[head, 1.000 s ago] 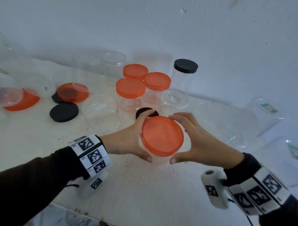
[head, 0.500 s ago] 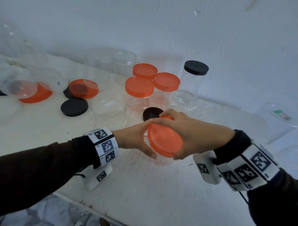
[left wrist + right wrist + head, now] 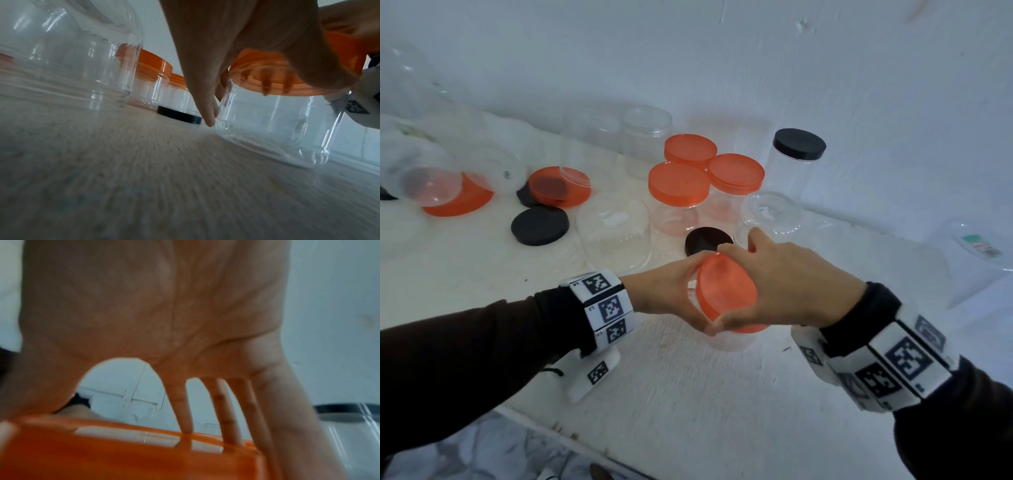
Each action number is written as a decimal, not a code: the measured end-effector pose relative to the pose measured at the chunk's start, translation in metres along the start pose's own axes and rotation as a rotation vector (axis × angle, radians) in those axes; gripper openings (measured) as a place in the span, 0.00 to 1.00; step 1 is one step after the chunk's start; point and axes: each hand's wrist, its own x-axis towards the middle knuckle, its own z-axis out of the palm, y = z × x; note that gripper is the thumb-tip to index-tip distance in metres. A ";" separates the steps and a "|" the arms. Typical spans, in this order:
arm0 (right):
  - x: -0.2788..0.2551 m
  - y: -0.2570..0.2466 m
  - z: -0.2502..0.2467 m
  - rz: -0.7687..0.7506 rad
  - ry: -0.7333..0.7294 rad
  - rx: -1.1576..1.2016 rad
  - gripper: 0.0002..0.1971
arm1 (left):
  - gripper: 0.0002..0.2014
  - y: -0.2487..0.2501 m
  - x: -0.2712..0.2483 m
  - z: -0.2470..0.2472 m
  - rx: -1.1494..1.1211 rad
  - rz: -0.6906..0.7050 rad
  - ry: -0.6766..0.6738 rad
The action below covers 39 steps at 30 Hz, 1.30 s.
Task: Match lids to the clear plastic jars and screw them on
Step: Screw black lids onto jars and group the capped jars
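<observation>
The right hand (image 3: 787,284) grips the lid (image 3: 724,294) from above; the left hand (image 3: 664,294) clasps the jar (image 3: 273,129) beneath. Best kept level while twisting.

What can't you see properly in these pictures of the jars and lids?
- Head view: the right hand covers part of the orange lid, and the jar under it barely shows.
- Right wrist view: lid blurred; its thread hidden.
- Left wrist view: left hand hides the lid's top; whether it is screwed tight cannot be told.
</observation>
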 end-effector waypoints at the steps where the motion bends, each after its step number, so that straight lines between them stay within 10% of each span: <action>1: -0.001 -0.001 0.001 0.030 -0.001 -0.034 0.51 | 0.46 0.000 0.000 0.000 0.002 -0.002 -0.004; 8: -0.005 0.006 -0.009 -0.191 -0.202 0.097 0.44 | 0.48 -0.001 0.001 0.000 -0.034 0.004 -0.039; 14: -0.004 -0.008 0.003 0.001 0.024 -0.164 0.47 | 0.47 -0.002 -0.001 0.000 -0.036 0.008 -0.034; 20: -0.005 0.006 -0.011 -0.155 -0.210 0.110 0.44 | 0.47 -0.001 0.000 0.000 -0.038 0.017 -0.034; 27: -0.002 -0.013 0.003 0.079 0.042 -0.141 0.45 | 0.48 -0.001 -0.002 0.000 -0.047 0.011 -0.044; 33: -0.003 0.006 -0.016 -0.147 -0.258 0.126 0.44 | 0.47 0.000 -0.001 0.001 -0.038 0.017 -0.032; 39: -0.003 -0.017 0.006 0.096 0.033 -0.083 0.42 | 0.48 0.000 -0.003 0.000 -0.034 0.009 -0.042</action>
